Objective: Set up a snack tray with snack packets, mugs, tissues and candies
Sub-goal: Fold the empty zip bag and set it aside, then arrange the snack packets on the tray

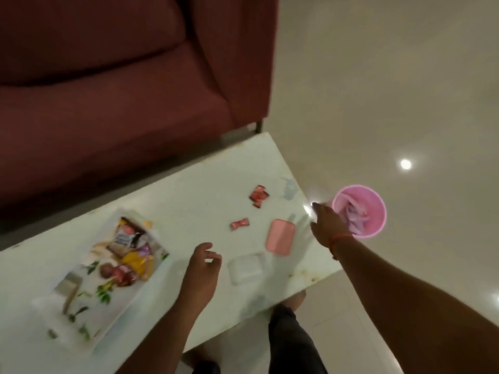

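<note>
One white rectangular table [189, 201] carries one leaf-patterned white tray [89, 314], already loaded with several snack packets [129, 255]; their number cannot be told through the blur. One pink round bin [359, 211] stands on the floor beside the table. One pink flat lid [280, 237] and one white box [247, 268] lie between the hands. Two red wrapped candies [259, 196] [239, 224] are left loose, so candy-gathering is judged in hand. The right hand [328, 221] is stretched over the table corner at the bin; its grasp cannot be told. The left hand [202, 268] hovers loosely curled, empty. A reach to the candies is called for.

A flowered tray [89, 314] with snack packets [132, 255] is seen near the left edge of the bench [189, 201]. Two red candies [239, 224] are placed beyond a pink lid [280, 237]. The right hand [328, 221] is stretched past the right edge toward a pink bin [376, 209]; the left hand [201, 268] is held loosely curled.
</note>
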`<state>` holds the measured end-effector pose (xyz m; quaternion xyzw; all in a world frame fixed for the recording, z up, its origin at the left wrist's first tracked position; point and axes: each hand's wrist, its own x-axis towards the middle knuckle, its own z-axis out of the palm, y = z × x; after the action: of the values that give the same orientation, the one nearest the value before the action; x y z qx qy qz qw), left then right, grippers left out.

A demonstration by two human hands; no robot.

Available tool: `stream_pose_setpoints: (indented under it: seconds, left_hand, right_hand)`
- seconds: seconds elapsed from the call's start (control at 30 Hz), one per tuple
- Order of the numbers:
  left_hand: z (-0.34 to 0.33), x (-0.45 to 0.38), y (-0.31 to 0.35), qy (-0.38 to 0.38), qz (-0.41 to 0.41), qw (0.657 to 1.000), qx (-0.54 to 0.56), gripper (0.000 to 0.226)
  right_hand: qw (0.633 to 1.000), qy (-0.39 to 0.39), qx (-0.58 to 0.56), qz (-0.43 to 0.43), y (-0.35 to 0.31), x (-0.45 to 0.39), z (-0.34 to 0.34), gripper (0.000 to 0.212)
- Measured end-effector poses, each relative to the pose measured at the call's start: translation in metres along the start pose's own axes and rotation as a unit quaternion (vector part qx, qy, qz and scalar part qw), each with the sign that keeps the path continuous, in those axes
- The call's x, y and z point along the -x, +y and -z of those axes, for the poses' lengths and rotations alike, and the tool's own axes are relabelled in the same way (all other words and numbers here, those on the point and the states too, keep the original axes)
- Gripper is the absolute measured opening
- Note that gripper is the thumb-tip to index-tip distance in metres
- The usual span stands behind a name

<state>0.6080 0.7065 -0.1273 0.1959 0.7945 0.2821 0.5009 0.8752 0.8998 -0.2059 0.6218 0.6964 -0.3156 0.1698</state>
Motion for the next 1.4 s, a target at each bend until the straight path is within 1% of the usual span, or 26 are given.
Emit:
stream_pose_setpoints:
  seconds: [0.07, 0.13, 0.2, 0.27, 0.33, 0.4, 0.43, 0.53, 0.7, 0.77, 0.83, 0.9, 0.97, 1.07, 1.13, 1.17, 1.27, 1.33, 1.4]
  left_hand:
    - [0.054, 0.01, -0.015, 0.006, -0.014, 0.997, -0.082, 0.032]
    - [0.104, 0.017, -0.033, 0.024, -0.042, 0.985, -0.167, 0.048]
    - [0.161, 0.026, -0.056, 0.041, -0.068, 0.962, -0.262, 0.067]
    - [0.21, 0.032, -0.075, 0.046, -0.073, 0.933, -0.35, 0.078]
    - [0.26, 0.04, -0.094, 0.042, -0.059, 0.907, -0.415, 0.083]
    - [0.295, 0.045, -0.11, 0.047, -0.068, 0.887, -0.455, 0.085]
    - [0.306, 0.047, -0.115, 0.049, -0.069, 0.88, -0.467, 0.085]
    - [0.329, 0.047, -0.136, 0.059, -0.067, 0.877, -0.472, 0.086]
    - [0.331, 0.027, -0.166, 0.053, -0.056, 0.876, -0.476, 0.083]
    - [0.322, 0.013, -0.175, 0.031, -0.034, 0.896, -0.442, 0.078]
    - [0.308, -0.007, -0.18, 0.016, -0.002, 0.935, -0.355, 0.069]
    - [0.292, -0.029, -0.185, 0.033, 0.023, 0.962, -0.27, 0.056]
    - [0.278, -0.048, -0.189, 0.054, 0.053, 0.975, -0.208, 0.047]
    - [0.258, -0.072, -0.199, 0.056, 0.119, 0.983, -0.128, 0.045]
    - [0.249, -0.082, -0.205, 0.05, 0.15, 0.984, -0.087, 0.045]
    - [0.245, -0.088, -0.209, 0.06, 0.161, 0.983, -0.058, 0.046]
    - [0.241, -0.098, -0.216, 0.1, 0.188, 0.975, 0.059, 0.049]
    - [0.241, -0.102, -0.22, 0.105, 0.195, 0.969, 0.111, 0.045]
    - [0.24, -0.103, -0.223, 0.109, 0.193, 0.963, 0.152, 0.038]
  right_hand:
    - [1.0, -0.014, 0.0, 0.014, -0.066, 0.037, -0.006, 0.063]
    - [0.999, -0.01, -0.001, 0.043, -0.128, 0.07, -0.019, 0.065]
    - [0.996, -0.012, 0.017, 0.084, -0.192, 0.105, -0.04, 0.069]
    - [0.992, -0.02, 0.041, 0.119, -0.247, 0.134, -0.063, 0.074]
    - [0.984, -0.021, 0.091, 0.155, -0.302, 0.16, -0.086, 0.078]
    - [0.974, -0.014, 0.126, 0.188, -0.344, 0.18, -0.104, 0.081]
    - [0.97, -0.014, 0.138, 0.201, -0.359, 0.187, -0.11, 0.083]
    - [0.958, -0.024, 0.177, 0.224, -0.388, 0.2, -0.131, 0.085]
    - [0.949, -0.042, 0.215, 0.228, -0.401, 0.187, -0.164, 0.086]
    - [0.951, -0.053, 0.205, 0.227, -0.402, 0.176, -0.178, 0.084]
    - [0.96, -0.072, 0.158, 0.22, -0.404, 0.157, -0.195, 0.077]
    - [0.959, -0.073, 0.124, 0.246, -0.408, 0.133, -0.215, 0.068]
    - [0.946, -0.065, 0.125, 0.291, -0.413, 0.113, -0.236, 0.061]
    - [0.933, -0.043, 0.138, 0.329, -0.413, 0.097, -0.268, 0.053]
    - [0.935, -0.025, 0.132, 0.328, -0.41, 0.094, -0.285, 0.053]
    - [0.937, -0.017, 0.123, 0.326, -0.407, 0.093, -0.294, 0.053]
    - [0.934, 0.026, 0.126, 0.334, -0.404, 0.098, -0.311, 0.045]
    - [0.928, 0.056, 0.132, 0.344, -0.404, 0.1, -0.315, 0.04]
    - [0.926, 0.053, 0.122, 0.354, -0.403, 0.1, -0.315, 0.043]
